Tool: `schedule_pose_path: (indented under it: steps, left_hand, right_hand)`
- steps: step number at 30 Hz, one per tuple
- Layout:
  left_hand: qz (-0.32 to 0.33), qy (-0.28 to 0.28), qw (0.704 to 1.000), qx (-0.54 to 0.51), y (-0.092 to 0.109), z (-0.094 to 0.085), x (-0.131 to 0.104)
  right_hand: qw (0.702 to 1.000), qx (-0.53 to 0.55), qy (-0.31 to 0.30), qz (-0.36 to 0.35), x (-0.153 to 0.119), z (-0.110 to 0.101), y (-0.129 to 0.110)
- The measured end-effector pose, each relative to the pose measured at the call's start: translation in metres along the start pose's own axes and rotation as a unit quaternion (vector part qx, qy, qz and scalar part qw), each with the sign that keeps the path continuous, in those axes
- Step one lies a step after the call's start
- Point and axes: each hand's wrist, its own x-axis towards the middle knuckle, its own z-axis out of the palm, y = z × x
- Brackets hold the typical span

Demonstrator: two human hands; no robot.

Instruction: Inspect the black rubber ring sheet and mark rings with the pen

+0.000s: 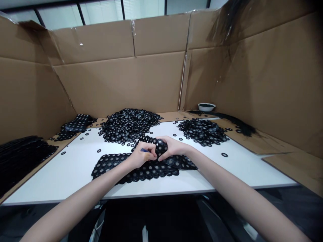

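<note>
A folded sheet of linked black rings [111, 162] lies near the front of the white board. One end of it is raised and bent between my hands. The fingers of my left hand [141, 155] are pinched together, and a short blue stick-like tool [144, 150] pokes out of them; its tip is hidden. With thumb and fingers curled round the raised part [161, 147] of the sheet, my right hand [174, 146] grips it just right of the left fingertips. Which ring the fingertips touch is too small to tell.
Behind my hands are a large heap of loose black rings [126, 126] and a smaller heap [203, 131]. Stacked black sheets [22, 158] lie at left, a folded sheet [79, 122] behind. A white bowl [207, 109] and black strands [234, 121] sit back right. Cardboard walls [113, 84] surround the board [63, 181].
</note>
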Motion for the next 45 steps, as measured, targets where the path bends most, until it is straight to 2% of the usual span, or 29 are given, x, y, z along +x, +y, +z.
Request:
schedule_pose_path:
  steps: [8,13,19,24,37,41,45]
  left_hand:
    - [-0.006,0.004,1.0,-0.021,-0.002,0.003,-0.001]
    - [-0.014,0.032,0.997,-0.074,-0.003,0.003,-0.004]
    - [0.017,0.042,0.998,-0.035,-0.007,0.003,-0.01]
    - [0.085,0.013,0.995,0.054,-0.005,0.001,-0.013]
    - [0.09,-0.053,0.994,0.043,-0.005,-0.003,-0.009]
    - [0.111,-0.051,0.989,0.077,-0.002,-0.001,-0.011]
    - [0.081,-0.014,0.996,0.036,-0.001,-0.002,-0.01]
  right_hand:
    - [1.0,0.01,-0.008,-0.002,0.0,-0.001,-0.003]
    - [1.0,0.019,-0.015,-0.007,0.0,-0.002,-0.002]
    - [1.0,0.022,-0.019,0.006,-0.001,-0.003,-0.003]
    - [0.999,0.047,-0.023,-0.008,-0.001,-0.004,-0.005]
    - [0.997,0.051,-0.038,-0.043,0.003,-0.003,-0.002]
    - [0.997,0.059,-0.036,-0.031,0.003,-0.004,-0.001]
    - [0.996,0.074,-0.045,-0.013,0.001,-0.007,-0.001]
